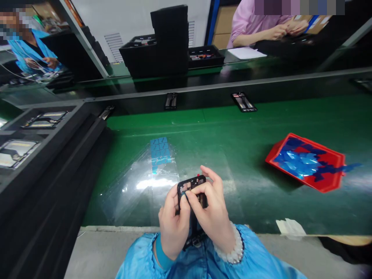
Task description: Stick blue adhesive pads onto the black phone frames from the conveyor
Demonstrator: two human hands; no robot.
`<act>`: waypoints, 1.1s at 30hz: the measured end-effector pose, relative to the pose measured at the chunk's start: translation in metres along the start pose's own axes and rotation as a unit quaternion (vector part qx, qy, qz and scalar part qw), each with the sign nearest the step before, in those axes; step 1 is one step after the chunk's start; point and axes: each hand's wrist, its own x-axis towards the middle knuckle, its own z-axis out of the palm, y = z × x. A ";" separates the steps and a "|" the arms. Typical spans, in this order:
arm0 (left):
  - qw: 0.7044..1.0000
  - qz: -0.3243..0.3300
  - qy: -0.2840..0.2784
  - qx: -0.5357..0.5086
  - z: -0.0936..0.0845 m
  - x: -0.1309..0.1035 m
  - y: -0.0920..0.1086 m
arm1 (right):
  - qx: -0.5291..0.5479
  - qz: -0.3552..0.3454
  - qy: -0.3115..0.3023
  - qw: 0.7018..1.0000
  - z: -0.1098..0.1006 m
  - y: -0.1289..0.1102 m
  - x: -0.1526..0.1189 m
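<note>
the left hand [173, 226] grips a black phone housing [195, 224] above the green bench's [255, 209] near edge; the right hand's [214, 211] thumb and forefinger meet over its upper end, but i cannot tell whether they pinch the small blue piece [183, 193] there. uneven fingertip pressure could tilt the phone housing or crease that piece. no brand, label or writing is legible.

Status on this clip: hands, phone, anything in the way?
Left hand gripping phone. Right hand over it, fingers at its upper end. Only the hands cover the phone; sheet lies left, bin right.
</note>
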 end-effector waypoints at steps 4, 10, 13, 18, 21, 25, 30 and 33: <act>1.000 0.002 0.014 0.021 0.000 0.002 0.000 | 0.110 0.091 -0.032 0.989 -0.005 0.006 0.009; 0.996 -0.063 -0.025 0.054 -0.006 0.012 0.009 | 0.268 0.196 -0.171 0.928 -0.007 0.003 0.015; 0.996 -0.058 -0.035 0.055 -0.008 0.014 0.010 | 0.222 0.199 -0.178 0.938 -0.007 -0.003 0.016; 0.994 -0.048 -0.038 0.091 -0.006 0.014 0.012 | 0.201 0.193 -0.134 0.951 -0.003 -0.004 0.014; 0.991 -0.043 -0.048 0.114 -0.005 0.014 0.013 | 0.227 0.217 -0.130 0.940 -0.001 -0.002 0.012; 0.990 -0.044 -0.056 0.125 -0.005 0.015 0.014 | 0.220 0.227 -0.125 0.940 0.000 -0.002 0.011; 0.991 -0.057 -0.084 0.081 -0.008 0.018 0.012 | 0.231 0.225 -0.129 0.938 -0.002 0.002 0.012; 0.985 -0.107 -0.133 0.016 -0.014 0.023 0.011 | 0.210 0.201 -0.124 0.949 -0.003 0.008 0.011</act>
